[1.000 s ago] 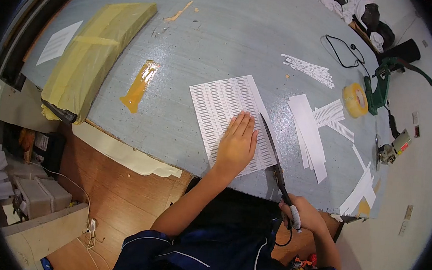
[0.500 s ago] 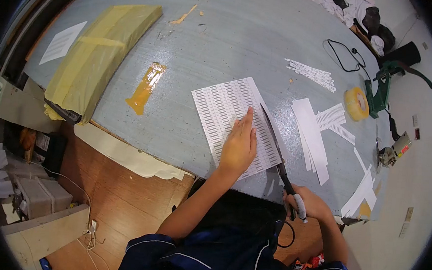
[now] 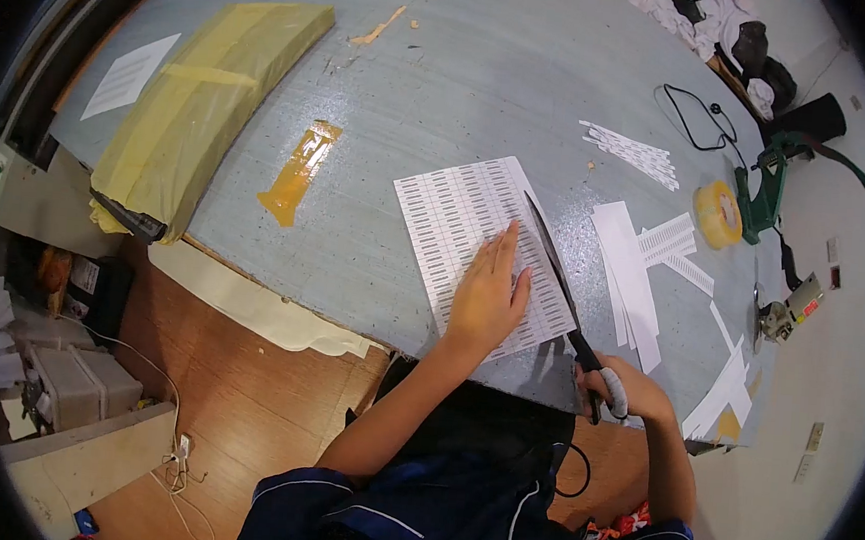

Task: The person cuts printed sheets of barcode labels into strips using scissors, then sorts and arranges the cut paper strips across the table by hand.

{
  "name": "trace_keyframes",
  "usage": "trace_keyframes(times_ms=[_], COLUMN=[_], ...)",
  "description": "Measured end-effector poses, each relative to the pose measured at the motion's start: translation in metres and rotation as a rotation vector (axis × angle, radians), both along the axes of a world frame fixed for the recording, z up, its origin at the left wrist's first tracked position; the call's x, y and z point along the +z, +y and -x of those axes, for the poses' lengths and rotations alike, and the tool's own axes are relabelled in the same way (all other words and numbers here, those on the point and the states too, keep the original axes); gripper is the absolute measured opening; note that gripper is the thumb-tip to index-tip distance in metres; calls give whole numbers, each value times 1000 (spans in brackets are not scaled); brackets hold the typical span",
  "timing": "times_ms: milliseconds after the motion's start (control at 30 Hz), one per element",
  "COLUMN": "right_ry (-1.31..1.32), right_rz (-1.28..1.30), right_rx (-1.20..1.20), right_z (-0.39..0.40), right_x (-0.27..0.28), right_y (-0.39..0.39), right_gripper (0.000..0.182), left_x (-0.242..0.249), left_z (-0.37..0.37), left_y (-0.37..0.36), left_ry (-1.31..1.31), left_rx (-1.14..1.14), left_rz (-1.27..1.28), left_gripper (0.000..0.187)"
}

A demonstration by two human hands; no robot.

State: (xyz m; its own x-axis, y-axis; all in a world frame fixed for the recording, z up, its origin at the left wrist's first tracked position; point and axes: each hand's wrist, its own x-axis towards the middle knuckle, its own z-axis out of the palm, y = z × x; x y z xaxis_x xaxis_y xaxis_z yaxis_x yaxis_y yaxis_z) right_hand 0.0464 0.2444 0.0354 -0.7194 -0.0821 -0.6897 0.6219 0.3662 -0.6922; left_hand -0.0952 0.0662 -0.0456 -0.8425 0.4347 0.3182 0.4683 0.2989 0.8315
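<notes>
A white sheet (image 3: 446, 216) printed with rows of small dark labels lies near the table's front edge. My left hand (image 3: 486, 299) rests flat on it, fingers extended and thumb spread a little. In my right hand (image 3: 642, 390) is a pair of scissors (image 3: 585, 351) with black handles and grey wrapping on one loop. Their long blade runs along the sheet's right side, its tip close to the far right corner. Right of the scissors lie blank paper strips (image 3: 627, 279) and a few printed strips (image 3: 668, 234).
A yellow-wrapped long package (image 3: 213, 104) lies at the left beside another printed sheet (image 3: 128, 76). Amber tape (image 3: 301, 171) is stuck to the tabletop. On the right are cut label strips (image 3: 633, 154), a clear tape roll (image 3: 717, 215), a green clamp-like tool (image 3: 764, 188) and paper offcuts (image 3: 716, 400).
My right hand and the scissors have moved slightly forward along the sheet's right side. My left thumb has spread away from its fingers. The view has shifted a little.
</notes>
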Motion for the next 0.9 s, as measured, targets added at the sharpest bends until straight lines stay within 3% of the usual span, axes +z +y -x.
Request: trace_keyframes(times_ms=[467,900], right_ry=[118,69], right_rz=[-242,-319], right_rx=[90,82], right_z=[14,19], right_x=[-1,7], right_y=[-10,-20], right_gripper=[29,30], left_x=[4,4], left_z=[0,0], left_y=[-1,-2], left_ry=[-15,27], left_rx=[-5,10], left_rz=[16,4], left_gripper=[54,53])
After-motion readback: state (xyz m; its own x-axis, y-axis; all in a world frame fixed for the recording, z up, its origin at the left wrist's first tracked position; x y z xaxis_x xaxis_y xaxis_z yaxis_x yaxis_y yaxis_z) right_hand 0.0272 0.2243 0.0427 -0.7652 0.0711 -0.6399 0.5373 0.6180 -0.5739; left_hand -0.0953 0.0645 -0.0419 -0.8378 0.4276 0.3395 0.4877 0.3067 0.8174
